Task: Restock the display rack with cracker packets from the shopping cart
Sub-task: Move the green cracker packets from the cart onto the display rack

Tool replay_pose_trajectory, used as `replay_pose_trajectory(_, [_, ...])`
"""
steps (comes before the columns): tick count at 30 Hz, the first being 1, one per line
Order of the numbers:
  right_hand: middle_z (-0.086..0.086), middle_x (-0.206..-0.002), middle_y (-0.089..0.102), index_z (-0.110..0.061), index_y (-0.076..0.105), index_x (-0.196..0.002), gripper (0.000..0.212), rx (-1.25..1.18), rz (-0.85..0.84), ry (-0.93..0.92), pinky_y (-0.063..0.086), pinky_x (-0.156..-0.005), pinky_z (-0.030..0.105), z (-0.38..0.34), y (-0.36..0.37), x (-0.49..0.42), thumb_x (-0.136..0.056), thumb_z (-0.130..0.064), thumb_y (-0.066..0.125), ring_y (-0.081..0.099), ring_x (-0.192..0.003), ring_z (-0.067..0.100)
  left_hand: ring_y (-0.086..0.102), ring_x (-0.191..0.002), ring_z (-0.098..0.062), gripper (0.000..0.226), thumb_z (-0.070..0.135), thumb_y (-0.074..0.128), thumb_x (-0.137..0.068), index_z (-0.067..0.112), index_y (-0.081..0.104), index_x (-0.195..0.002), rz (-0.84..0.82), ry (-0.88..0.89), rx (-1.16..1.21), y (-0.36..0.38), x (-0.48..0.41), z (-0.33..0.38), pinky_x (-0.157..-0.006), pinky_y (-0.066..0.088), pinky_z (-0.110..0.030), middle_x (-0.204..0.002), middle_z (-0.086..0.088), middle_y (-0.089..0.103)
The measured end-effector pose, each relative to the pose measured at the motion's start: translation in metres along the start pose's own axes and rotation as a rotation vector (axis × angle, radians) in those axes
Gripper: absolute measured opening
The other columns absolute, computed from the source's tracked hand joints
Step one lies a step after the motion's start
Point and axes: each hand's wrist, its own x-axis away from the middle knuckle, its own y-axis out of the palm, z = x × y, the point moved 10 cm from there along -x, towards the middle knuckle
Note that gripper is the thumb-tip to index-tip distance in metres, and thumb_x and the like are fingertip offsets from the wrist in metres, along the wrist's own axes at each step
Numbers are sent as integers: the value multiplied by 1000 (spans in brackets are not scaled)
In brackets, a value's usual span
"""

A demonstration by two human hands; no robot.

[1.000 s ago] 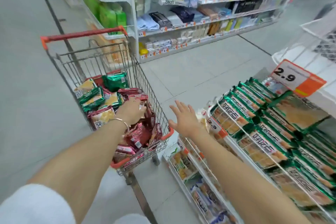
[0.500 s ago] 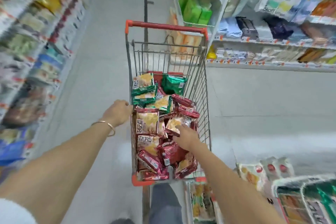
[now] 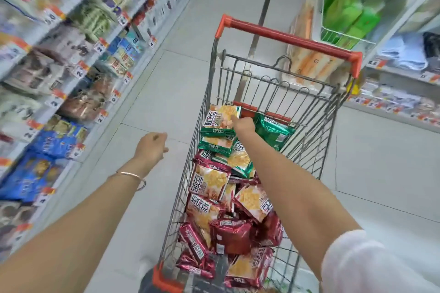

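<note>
Right hand (image 3: 245, 126) touches the green-trimmed cracker packet (image 3: 220, 118) at the shopping cart's (image 3: 285, 39) far end, grasp not discernible; left hand (image 3: 152, 147) hangs loose, empty, beside the cart; I judge the packet light, slippery, crushable: pinch the sealed edge.

Cracker packets (image 3: 223, 200) lie in the cart (image 3: 309, 112), shelves (image 3: 59, 59) at left.

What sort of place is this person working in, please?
Most likely a supermarket aisle: shelves of packaged goods with price tags line the left, and a wire shopping cart holds cracker packets.
</note>
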Motion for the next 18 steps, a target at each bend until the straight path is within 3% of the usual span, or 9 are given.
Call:
replay_pose_trajectory(5, [5, -75, 56, -4, 53, -94, 22, 140, -50, 72, 36, -49, 26, 28, 21, -24, -98, -26, 57, 48, -57, 15, 63, -100, -27, 24, 22, 49, -104, 6, 58, -119, -34, -164, 217, -3, 7, -5, -75, 53, -30, -117, -12, 59])
replay_pose_trajectory(9, [5, -62, 43, -8, 57, -88, 15, -189, -184, 179, 27, -44, 25, 51, 17, -1, -98, -18, 61, 32, -48, 14, 66, -97, -24, 31, 28, 49, -105, 3, 61, -117, -232, -190, 197, 35, 22, 11, -81, 56, -31, -126, -18, 64])
replay_pose_trajectory(11, [3, -62, 46, -9, 60, -95, 10, -342, -204, 166, 28, -41, 21, 50, 4, 27, -99, -18, 59, 34, -48, 12, 67, -103, -25, 50, 41, 49, -104, -1, 55, -130, -403, -249, 183, 69, 36, 14, -86, 56, -33, -131, -19, 62])
replay_pose_trajectory(14, [0, -60, 51, -9, 60, -89, 17, -365, -263, 78, 34, -43, 20, 52, -12, 71, -100, -22, 59, 41, -45, 9, 61, -120, -36, 86, 62, 51, -94, 5, 28, -153, -601, -366, 311, 124, 59, 18, -103, 52, -41, -138, -26, 53])
replay_pose_trajectory(16, [-1, -59, 53, -12, 58, -81, 23, -351, -354, 24, 37, -48, 20, 53, -16, 96, -99, -24, 59, 44, -47, 9, 64, -115, -35, 75, 57, 55, -94, 2, 42, -143, -606, -411, 493, 150, 69, 27, -94, 56, -40, -132, -29, 58])
replay_pose_trajectory(18, [-1, -64, 60, -11, 62, -81, 26, -273, -433, -35, 42, -55, 24, 56, -21, 106, -99, -29, 59, 51, -54, 11, 71, -98, -32, 49, 36, 58, -99, -3, 54, -127, -521, -416, 624, 163, 68, 29, -71, 62, -38, -115, -26, 67])
